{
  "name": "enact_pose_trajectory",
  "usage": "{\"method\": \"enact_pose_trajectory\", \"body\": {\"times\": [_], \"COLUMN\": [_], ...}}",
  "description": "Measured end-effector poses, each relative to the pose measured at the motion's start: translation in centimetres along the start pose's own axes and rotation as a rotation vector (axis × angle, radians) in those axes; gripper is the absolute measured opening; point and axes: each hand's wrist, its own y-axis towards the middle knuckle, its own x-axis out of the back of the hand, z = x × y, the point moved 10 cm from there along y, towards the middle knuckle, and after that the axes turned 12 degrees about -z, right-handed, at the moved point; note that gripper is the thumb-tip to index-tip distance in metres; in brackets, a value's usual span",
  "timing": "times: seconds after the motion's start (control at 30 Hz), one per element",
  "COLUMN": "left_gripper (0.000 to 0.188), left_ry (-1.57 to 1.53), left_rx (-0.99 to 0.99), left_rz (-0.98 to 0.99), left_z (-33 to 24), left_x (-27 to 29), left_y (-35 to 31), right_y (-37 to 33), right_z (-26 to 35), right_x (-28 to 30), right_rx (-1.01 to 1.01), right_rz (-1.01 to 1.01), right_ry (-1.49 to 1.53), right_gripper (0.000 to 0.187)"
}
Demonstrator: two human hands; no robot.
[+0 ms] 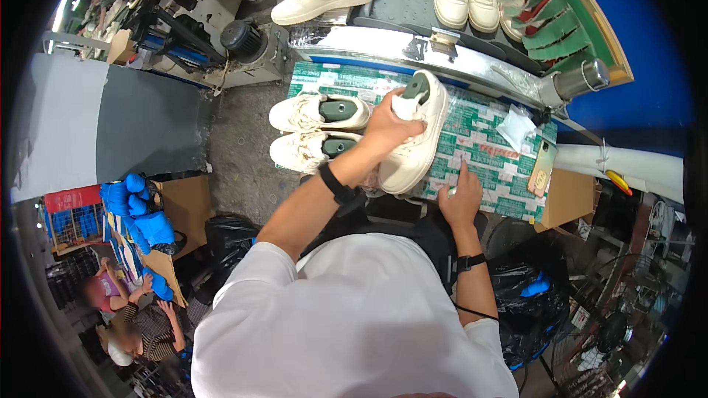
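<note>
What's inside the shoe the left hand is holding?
A dark green insole or lining shows at the heel opening of the cream shoe. Toward the toe, the shoe itself covers the interior, so whatever is there can't be seen.

The shoe [410, 162] I see is creamy white, with a pale sole and laces of the same soft color. Inside it is dark green, and the green shows through the hole where a foot goes in. The round toe points back toward the person and a bit to the left. The heel points away. The left hand [392, 129] holds the shoe around its middle. It is over the green and white tabletop [461, 121], but I can't tell if they touch.
</note>
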Motion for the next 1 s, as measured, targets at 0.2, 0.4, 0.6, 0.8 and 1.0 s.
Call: {"method": "enact_pose_trajectory", "body": {"times": [0.2,0.4,0.6,0.8,1.0], "left_gripper": [0.087,0.095,0.093,0.087,0.088], "left_ry": [0.207,0.902,0.551,0.965,0.705], "left_rx": [-0.126,-0.374,-0.354,-0.996,-0.776], "left_rz": [0.393,0.503,0.343,-0.195,0.079], "left_z": [-13.0,-16.1,-13.3,-19.8,-16.9], "left_x": [4.5,10.6,15.8,10.0,-9.1], "left_y": [9.9,19.9,19.4,11.9,20.8], "right_y": [0.5,-0.1,0.5,5.0,5.4], "right_z": [0.8,0.8,0.4,0.4,0.3], "right_x": [0.3,-0.3,-0.8,-2.0,-1.9], "right_rx": [0.023,0.018,0.021,0.106,0.103], "right_rz": [-0.034,-0.043,-0.049,-0.096,-0.113], "right_ry": [-0.041,-0.104,-0.117,-0.043,0.030], "right_gripper": [0.080,0.084,0.086,0.083,0.083]}}
